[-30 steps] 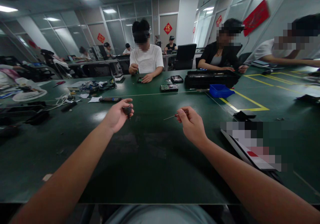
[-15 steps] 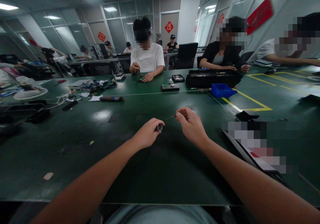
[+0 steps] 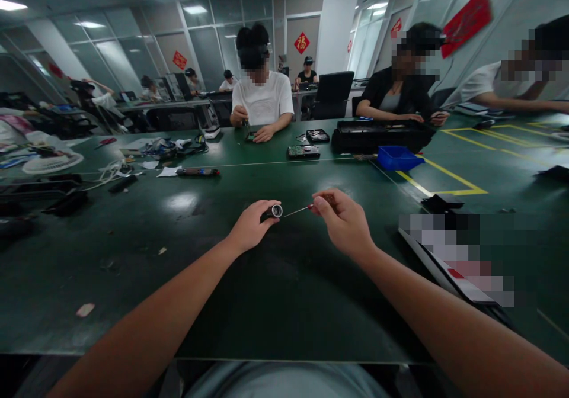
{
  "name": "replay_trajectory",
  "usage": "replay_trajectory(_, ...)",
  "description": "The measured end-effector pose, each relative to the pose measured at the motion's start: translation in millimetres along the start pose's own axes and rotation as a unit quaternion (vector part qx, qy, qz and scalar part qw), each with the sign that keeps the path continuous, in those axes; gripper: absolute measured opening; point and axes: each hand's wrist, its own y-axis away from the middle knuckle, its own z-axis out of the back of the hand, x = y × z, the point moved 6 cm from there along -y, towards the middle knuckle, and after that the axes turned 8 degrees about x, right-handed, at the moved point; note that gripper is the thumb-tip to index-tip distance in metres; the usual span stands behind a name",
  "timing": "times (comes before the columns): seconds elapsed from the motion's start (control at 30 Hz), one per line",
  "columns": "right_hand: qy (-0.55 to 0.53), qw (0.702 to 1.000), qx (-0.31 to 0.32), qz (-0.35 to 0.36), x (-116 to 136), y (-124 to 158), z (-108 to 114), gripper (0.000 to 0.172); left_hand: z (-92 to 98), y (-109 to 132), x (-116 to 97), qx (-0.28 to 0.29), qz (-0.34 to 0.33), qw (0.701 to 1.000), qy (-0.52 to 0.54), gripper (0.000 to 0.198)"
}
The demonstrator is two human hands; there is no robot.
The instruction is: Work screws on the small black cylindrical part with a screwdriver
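Note:
My left hand grips a small dark cylinder with a silvery round end that faces right and toward me. What is inside that end is too small to make out. In my right hand is a screwdriver with a thin metal shaft and a reddish handle, mostly covered by my fingers. Its shaft points left, and the tip is close to the cylinder's round end; whether they touch I cannot tell. Both hands are held above the green table.
Ahead lie a dark pen-shaped tool, hard drives, a blue bin and a long black casing. A white-topped flat object, partly blurred out, lies at right. Cables and parts clutter the left. Several people sit across the table.
My left hand has shifted a little left and up, turning the cylinder's round end more into sight. More of the screwdriver shaft shows; my right hand has barely moved.

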Motion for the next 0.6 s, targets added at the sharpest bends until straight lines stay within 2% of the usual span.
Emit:
replay_trajectory(0.13, -0.023, 1.000, 0.019, -0.004, 0.5, 1.1, -5.0, 0.023, -1.1, 1.6, -2.0, 0.004, -0.008, 1.000, 0.004, 0.041)
replay_trajectory(0.33, 0.003, 1.000, 0.018, -0.001, 0.1, 0.1, -5.2, 0.024, -2.6, 3.2, -10.3, 0.021, -0.008, 1.000, -0.003, 0.043)
replay_trajectory(0.6, 0.017, 0.999, 0.029, 0.003, 0.3, 0.5, -7.7, 0.023, -3.6, 4.0, -9.5, 0.014, -0.021, 1.000, -0.008, 0.043)
